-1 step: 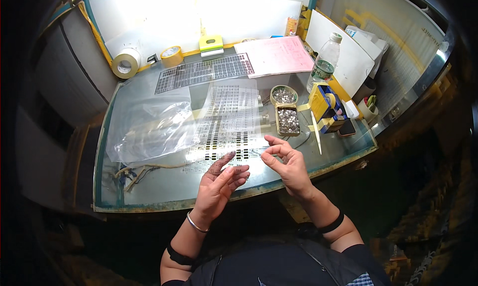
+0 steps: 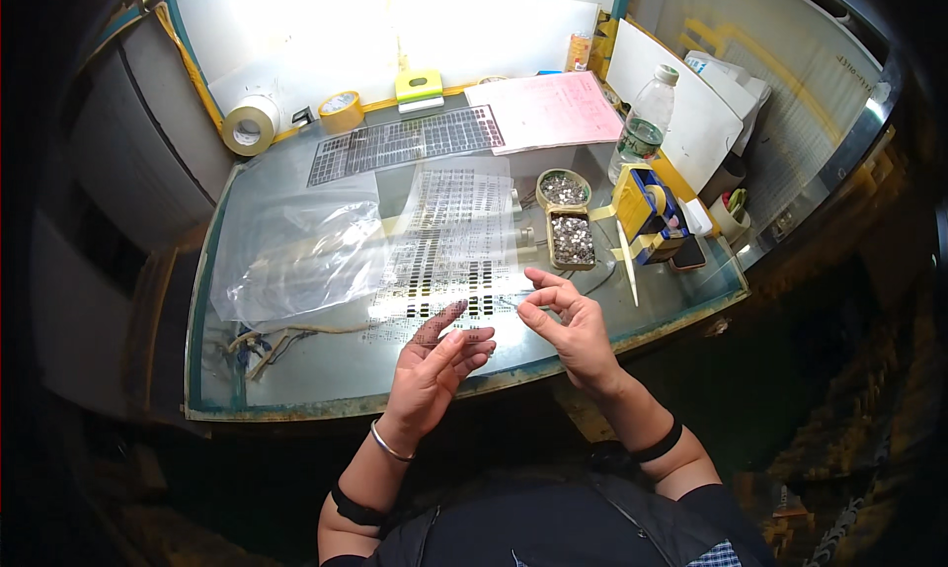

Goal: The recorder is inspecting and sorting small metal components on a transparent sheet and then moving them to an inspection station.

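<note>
Printed film (image 2: 449, 241) over the spread left grip (image 2: 423, 377), beside the right grip (image 2: 573, 336), pinched, seemingly, on something thin (image 2: 508, 303)

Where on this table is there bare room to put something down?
Front left, between the beige cord, the left hand and the table edge. A smaller patch lies front right, between the white pointed tool, tape dispenser and edge. Crowded: back right around the bottle; the middle, under printed film and clear plastic.
</note>
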`<state>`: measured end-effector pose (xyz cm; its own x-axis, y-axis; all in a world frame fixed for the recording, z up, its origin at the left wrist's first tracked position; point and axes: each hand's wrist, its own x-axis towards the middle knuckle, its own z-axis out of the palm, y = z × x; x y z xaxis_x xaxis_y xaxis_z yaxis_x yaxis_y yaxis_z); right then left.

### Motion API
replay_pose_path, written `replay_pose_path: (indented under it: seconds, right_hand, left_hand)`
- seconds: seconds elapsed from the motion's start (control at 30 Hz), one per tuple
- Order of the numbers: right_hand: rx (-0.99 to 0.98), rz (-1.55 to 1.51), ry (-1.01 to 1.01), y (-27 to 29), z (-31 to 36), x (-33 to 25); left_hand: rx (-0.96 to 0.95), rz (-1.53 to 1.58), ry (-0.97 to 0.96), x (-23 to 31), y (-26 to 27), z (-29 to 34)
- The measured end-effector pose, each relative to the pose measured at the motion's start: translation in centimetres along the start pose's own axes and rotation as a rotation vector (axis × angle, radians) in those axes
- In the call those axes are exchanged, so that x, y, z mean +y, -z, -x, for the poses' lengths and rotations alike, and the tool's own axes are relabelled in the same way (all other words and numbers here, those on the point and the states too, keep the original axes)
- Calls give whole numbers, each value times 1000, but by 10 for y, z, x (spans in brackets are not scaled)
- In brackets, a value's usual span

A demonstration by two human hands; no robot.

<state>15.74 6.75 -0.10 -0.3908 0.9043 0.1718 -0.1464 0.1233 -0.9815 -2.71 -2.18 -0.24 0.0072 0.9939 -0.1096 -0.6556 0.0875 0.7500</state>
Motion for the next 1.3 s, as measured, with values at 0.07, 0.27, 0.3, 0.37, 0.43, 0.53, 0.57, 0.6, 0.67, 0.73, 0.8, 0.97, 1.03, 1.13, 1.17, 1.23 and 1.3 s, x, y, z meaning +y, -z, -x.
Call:
replay_pose_path:
  seconds: [0.07,0.27,0.3,0.37,0.43,0.53,0.57,0.6,0.67,0.73,0.8,0.97,1.03,1.13,1.17,1.23,1.3]
  right_hand:
    - [9,7,-6,0,0,1]
    - [156,269,112,-8,0,14]
    - [103,106,13,-5,-1,12]
    - [-12,-220,-184,-1,-5,1]
    - [-140,-232,-289,-3,-8,-8]
    - [-257,-117,-260,-7,-9,-4]
    - [-261,-67,-266,-6,-10,-1]
    - [-264,-18,-272,-4,-10,2]
    - [-270,38,-298,0,-10,2]
    - [-264,52,-337,0,-10,-1]
    - [-153,34,-260,13,-15,-13]
    - [308,565,217,114,-49,-56]
    - [502,804,204,152,-51,-84]
    - [310,1020,8,188,-56,-94]
    - [242,1057,-66,188,-58,-96]
    - [182,1115,-183,187,-62,-95]
    - [201,1158,-272,187,-64,-89]
  left_hand:
    - [-2,2,0,0,0,0]
    - [14,21,-2,-2,1,-1]
    - [23,23,1,-2,0,-1]
    - [23,24,-5,-1,0,0]
    - [25,25,-5,0,0,1]
    - [18,5,3,0,-1,1]
    - [4,-17,5,0,1,1]
    - [-10,-40,8,0,2,1]
    - [8,-28,11,-1,1,-1]
    - [32,-26,23,-1,-3,-3]
    - [66,-52,23,2,-7,-1]
    - [112,-34,4,0,-2,4]
    - [106,-16,11,-1,-6,0]
    - [96,-17,11,-2,-7,-2]
    - [98,-17,7,-2,-6,-1]
    - [104,-4,7,-1,-5,1]
    - [103,0,7,0,-5,1]
